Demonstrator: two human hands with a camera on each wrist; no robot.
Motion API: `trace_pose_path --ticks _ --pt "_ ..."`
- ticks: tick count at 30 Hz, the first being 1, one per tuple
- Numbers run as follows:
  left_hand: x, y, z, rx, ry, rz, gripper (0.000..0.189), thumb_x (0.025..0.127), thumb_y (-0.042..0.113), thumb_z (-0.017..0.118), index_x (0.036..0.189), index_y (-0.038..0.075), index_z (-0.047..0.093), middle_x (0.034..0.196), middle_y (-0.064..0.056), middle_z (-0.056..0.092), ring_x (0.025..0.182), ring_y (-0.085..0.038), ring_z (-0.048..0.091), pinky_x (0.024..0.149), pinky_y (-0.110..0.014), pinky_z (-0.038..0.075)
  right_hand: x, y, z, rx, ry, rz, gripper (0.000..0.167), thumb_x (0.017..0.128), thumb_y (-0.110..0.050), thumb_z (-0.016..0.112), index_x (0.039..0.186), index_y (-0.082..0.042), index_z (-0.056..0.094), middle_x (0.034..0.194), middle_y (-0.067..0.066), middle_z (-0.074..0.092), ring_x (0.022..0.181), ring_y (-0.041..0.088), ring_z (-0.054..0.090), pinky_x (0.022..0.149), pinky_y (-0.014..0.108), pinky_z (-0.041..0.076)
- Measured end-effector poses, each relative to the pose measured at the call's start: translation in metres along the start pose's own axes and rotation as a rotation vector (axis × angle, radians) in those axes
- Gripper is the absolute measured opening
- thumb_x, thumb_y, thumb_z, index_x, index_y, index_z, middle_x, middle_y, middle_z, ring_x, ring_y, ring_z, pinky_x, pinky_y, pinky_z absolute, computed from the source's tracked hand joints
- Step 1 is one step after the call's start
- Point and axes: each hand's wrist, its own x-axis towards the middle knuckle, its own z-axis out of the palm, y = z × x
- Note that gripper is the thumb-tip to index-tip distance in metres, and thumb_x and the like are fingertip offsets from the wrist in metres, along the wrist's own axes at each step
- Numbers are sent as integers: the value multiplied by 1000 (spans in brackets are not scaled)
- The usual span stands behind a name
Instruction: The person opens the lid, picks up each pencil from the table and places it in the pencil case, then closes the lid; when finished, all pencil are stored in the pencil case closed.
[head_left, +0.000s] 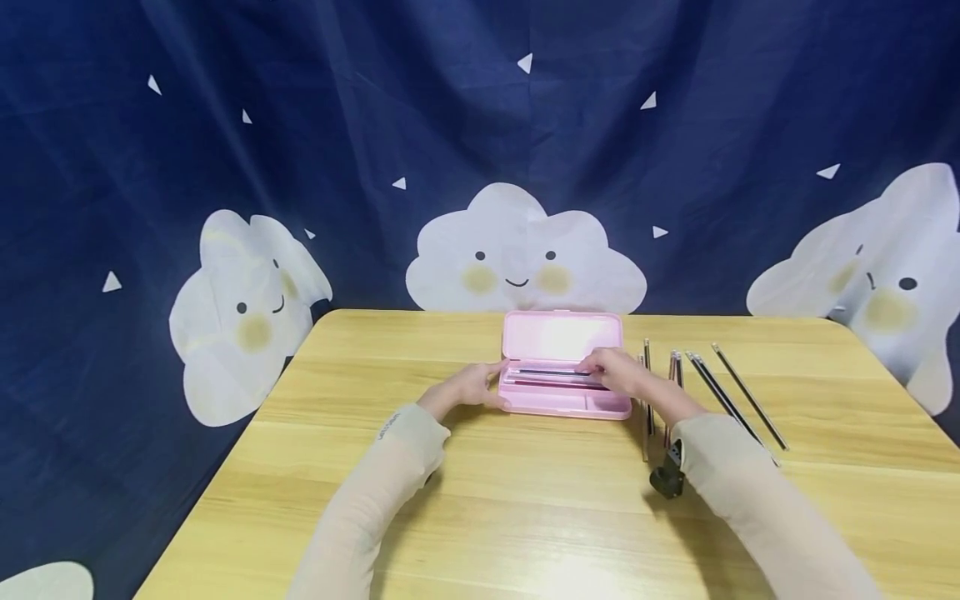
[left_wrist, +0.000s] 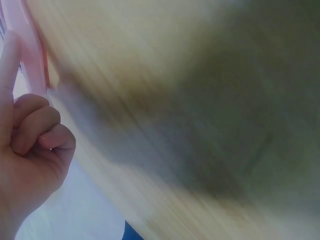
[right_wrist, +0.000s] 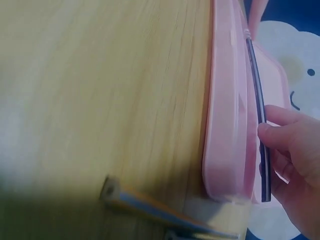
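Note:
A pink pencil case (head_left: 543,403) lies on the table with its lid (head_left: 558,335) tipped back. My left hand (head_left: 471,385) holds the case's left end, thumb at the front corner and forefinger farther back; its other fingers curl in, as the left wrist view shows. With thumb and fingers, my right hand (head_left: 617,372) pinches a dark striped pencil (right_wrist: 259,95) near its flat, unsharpened end. That pencil lies lengthwise over the case's back compartment, its eraser end toward the left. Beneath it in the head view is another pencil (head_left: 551,384) inside the case. The front compartment has a small divider.
Right of the case, several pencils lie on the wooden table (head_left: 525,500), including a dark pencil (head_left: 750,396) farthest right. Some pass under my right forearm. A black wrist strap device (head_left: 667,479) hangs at my right cuff. Behind the table hangs a blue cloud-print curtain (head_left: 360,125).

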Motion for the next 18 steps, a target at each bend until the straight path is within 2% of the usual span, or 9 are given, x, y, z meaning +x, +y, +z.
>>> trace_pose_path --ticks 1,2,4,6,8,11,13,16,18 --pt "-1 1 0 9 8 0 91 72 35 76 144 9 27 125 -22 52 88 -18 49 98 -33 39 2 -1 1 -1 -6 2 24 75 15 57 93 6 69 81 13 65 81 30 61 77 41 50" --pt "-1 1 1 12 9 -5 90 73 34 76 144 9 26 114 -21 57 80 -18 46 93 -32 41 4 -1 2 0 -14 4 24 75 16 57 93 6 69 81 13 65 81 30 61 77 41 50" --pt "-1 2 1 19 14 -9 90 73 34 76 144 10 27 101 -14 59 77 -14 44 86 -27 43 6 -1 5 0 -28 19 24 74 16 57 93 6 69 81 13 65 82 30 61 79 42 50" --pt "-1 3 1 9 7 -16 90 73 34 76 144 10 27 83 -8 52 68 -14 38 77 -26 41 7 -1 7 -9 -37 22 24 74 15 58 93 6 69 81 13 65 82 31 61 79 42 50" --pt "-1 4 0 3 2 -26 90 72 34 76 143 10 27 77 -5 44 64 -14 34 72 -25 38 6 -1 10 -15 -45 17 24 74 15 58 94 6 69 82 13 65 83 30 61 80 42 50" --pt "-1 3 0 -2 0 -25 90 73 33 76 144 10 27 85 -7 49 64 -13 35 70 -24 38 4 0 13 -20 -56 7 24 74 14 58 94 4 69 82 11 64 81 29 60 80 41 50" --pt "-2 3 -1 -1 -3 -25 90 73 33 76 144 10 26 76 -4 46 61 -12 34 64 -22 37 4 0 14 -22 -61 -4 24 75 14 58 93 4 70 82 11 64 81 28 60 79 40 50" --pt "-2 2 -1 -3 -8 -28 90 73 33 76 144 10 26 60 2 33 55 -10 31 53 -21 31 3 1 15 -41 -60 -25 24 75 14 58 93 3 70 81 10 64 79 26 60 77 39 50" --pt "-2 2 -1 0 -8 -29 90 73 33 76 144 11 26 56 4 28 53 -9 30 50 -20 29 3 1 15 -47 -59 -24 24 76 14 58 93 2 70 80 10 64 79 25 60 77 39 51"
